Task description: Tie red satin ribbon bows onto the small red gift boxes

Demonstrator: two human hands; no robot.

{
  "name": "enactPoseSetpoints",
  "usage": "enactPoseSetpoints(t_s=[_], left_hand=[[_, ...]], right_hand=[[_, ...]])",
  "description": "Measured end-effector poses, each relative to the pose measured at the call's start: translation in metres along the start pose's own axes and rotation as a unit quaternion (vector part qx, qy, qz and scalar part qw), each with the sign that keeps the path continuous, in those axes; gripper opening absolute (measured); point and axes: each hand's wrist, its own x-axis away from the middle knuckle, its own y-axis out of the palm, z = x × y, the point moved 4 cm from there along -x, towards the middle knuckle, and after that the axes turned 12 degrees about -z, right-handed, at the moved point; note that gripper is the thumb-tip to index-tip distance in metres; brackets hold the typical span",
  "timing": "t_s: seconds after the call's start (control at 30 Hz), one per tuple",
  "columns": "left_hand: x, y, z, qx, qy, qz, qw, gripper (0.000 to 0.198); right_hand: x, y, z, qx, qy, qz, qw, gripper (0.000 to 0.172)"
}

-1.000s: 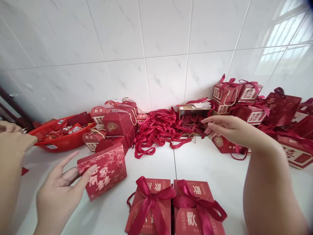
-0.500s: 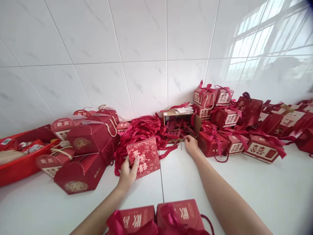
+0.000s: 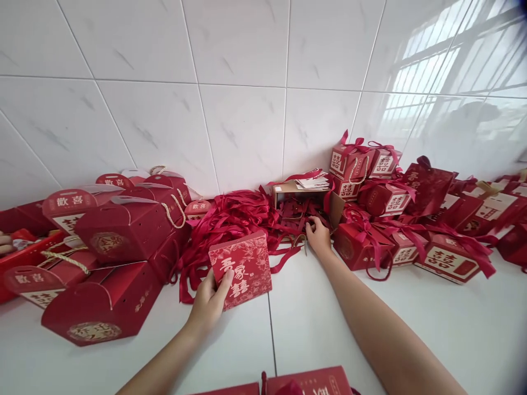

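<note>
My left hand [image 3: 209, 300] grips a flat red box [image 3: 247, 269] with white lettering and a floral print, thumb on its front. The box is held tilted in front of a heap of red ribbons [image 3: 242, 211]. My right hand [image 3: 318, 235] reaches to the mouth of a cardboard box [image 3: 284, 188] lying open on its side. Its bent fingers are slightly apart at the dark red pieces [image 3: 300, 214] inside, and I see nothing held in them. A tan cord [image 3: 299, 239] lies just left of that hand.
Red gift boxes [image 3: 117, 230] with rope handles are stacked at left, beside a red basket [image 3: 24, 263]. Ribbon-tied boxes [image 3: 362, 244] crowd the right. Another red box [image 3: 313, 381] stands at the near edge. A tiled wall [image 3: 242, 131] rises behind.
My right hand has moved slightly inward at the cardboard box's opening, its fingers now over the dark red pieces. My left hand still holds the flat red box. The view has shifted.
</note>
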Motion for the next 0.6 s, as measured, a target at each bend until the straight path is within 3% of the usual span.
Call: enactPoseSetpoints(t_s=[0.2, 0.43, 0.6], left_hand=[[0.001, -0.001, 0.001, 0.006, -0.003, -0.008, 1.000, 0.058], [0.000, 0.002, 0.001, 0.032, 0.002, -0.025, 0.999, 0.058], [0.000, 0.001, 0.002, 0.039, 0.001, -0.032, 0.999, 0.058]], right_hand=[[0.005, 0.000, -0.004, 0.014, 0.002, -0.013, 1.000, 0.034], [0.010, -0.012, -0.005, 0.048, 0.024, 0.027, 0.998, 0.050], [0.008, -0.016, -0.026, 0.078, 0.002, -0.031, 0.996, 0.042]])
